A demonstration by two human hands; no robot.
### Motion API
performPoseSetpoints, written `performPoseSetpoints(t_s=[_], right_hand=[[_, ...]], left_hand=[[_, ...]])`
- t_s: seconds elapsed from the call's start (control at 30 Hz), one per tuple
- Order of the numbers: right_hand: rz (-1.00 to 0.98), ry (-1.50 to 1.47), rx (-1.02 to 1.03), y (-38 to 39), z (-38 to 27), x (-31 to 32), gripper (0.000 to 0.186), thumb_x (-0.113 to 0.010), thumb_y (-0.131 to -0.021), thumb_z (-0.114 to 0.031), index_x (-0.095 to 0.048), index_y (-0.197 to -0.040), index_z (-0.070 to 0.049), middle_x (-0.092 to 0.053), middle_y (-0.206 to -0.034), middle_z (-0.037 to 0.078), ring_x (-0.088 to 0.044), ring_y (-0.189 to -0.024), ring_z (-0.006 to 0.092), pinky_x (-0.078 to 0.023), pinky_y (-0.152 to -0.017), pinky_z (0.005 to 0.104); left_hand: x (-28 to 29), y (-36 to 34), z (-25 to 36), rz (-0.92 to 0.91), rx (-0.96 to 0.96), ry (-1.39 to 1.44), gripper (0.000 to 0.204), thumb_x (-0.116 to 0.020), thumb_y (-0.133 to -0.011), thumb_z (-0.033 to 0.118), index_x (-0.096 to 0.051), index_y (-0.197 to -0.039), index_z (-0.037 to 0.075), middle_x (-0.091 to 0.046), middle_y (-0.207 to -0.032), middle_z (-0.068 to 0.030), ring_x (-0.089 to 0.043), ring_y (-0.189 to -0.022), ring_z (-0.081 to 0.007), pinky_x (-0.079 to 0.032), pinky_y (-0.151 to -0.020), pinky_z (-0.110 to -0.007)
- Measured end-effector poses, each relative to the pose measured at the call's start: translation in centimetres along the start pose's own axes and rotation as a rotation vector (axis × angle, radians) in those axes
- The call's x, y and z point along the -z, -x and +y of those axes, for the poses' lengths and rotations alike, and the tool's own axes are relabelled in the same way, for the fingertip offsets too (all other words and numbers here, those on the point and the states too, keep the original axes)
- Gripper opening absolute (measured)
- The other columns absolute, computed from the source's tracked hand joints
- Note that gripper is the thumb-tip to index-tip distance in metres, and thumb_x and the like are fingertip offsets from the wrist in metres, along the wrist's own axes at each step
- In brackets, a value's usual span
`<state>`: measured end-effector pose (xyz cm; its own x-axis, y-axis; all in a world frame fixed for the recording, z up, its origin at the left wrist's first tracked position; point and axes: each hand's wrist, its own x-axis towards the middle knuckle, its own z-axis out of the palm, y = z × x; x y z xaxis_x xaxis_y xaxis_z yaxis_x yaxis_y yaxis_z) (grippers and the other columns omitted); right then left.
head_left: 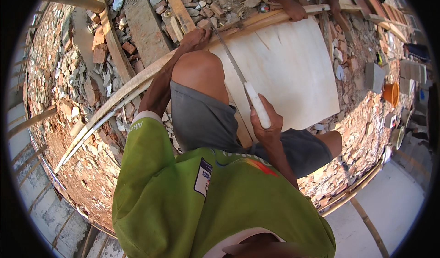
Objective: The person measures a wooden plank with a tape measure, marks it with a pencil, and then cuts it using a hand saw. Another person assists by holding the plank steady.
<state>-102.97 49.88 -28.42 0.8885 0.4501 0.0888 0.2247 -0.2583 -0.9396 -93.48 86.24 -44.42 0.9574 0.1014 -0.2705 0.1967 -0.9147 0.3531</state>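
White-handled metal handsaw [243,78] could skip into the nearby left hand [196,39], yikes
Right hand [274,120] wraps its handle above the flat white board [293,65]; left's curled over long tan timber [256,22] along the board's far edge.

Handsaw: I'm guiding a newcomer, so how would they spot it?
Find the big whitish sheet right of the raised knee. Across its left side slants a handsaw, in the right hand. Its white handle and thin blade distinguish it from nearby timber.
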Motion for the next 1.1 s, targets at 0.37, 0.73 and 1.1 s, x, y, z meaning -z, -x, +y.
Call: performPoseSetpoints(t_s=[0.37,0.73,1.1], right_hand=[[-0.043,0.113,0.018,3.2,0.3,2.4,0.042,-0.064,-0.086,-0.001,-0.059,-0.127,0.009,-0.072,-0.106,0.020,-0.072,-0.093,0.0196,-0.056,-0.084,0.0317],[-0.042,0.093,0.052,2.8,-0.1,1.2,0.041,-0.065,-0.089,-0.004,-0.059,-0.127,0.008,-0.073,-0.097,0.016,-0.071,-0.088,0.0178,-0.055,-0.082,0.0290],[-0.009,-0.022,-0.137,-1.4,-0.6,-2.1,0.040,-0.067,-0.089,-0.007,-0.061,-0.128,0.004,-0.073,-0.099,0.017,-0.070,-0.088,0.0159,-0.054,-0.079,0.0280]], left_hand=[[-0.2,0.3,-2.0,0.126,0.016,0.130,0.029,-0.044,-0.099,0.025,-0.059,-0.098,0.000,-0.063,-0.079,-0.0252,-0.064,-0.075,-0.0459,-0.050,-0.068,-0.053],[-2.4,0.3,-3.6,0.194,-0.106,0.087,0.022,-0.044,-0.097,0.021,-0.054,-0.088,0.003,-0.060,-0.076,-0.0235,-0.064,-0.077,-0.0419,-0.048,-0.067,-0.052],[-1.9,-2.1,-5.5,0.200,-0.190,-0.082,0.016,-0.046,-0.094,0.016,-0.051,-0.084,0.005,-0.056,-0.074,-0.0223,-0.061,-0.071,-0.0400,-0.046,-0.065,-0.046]])
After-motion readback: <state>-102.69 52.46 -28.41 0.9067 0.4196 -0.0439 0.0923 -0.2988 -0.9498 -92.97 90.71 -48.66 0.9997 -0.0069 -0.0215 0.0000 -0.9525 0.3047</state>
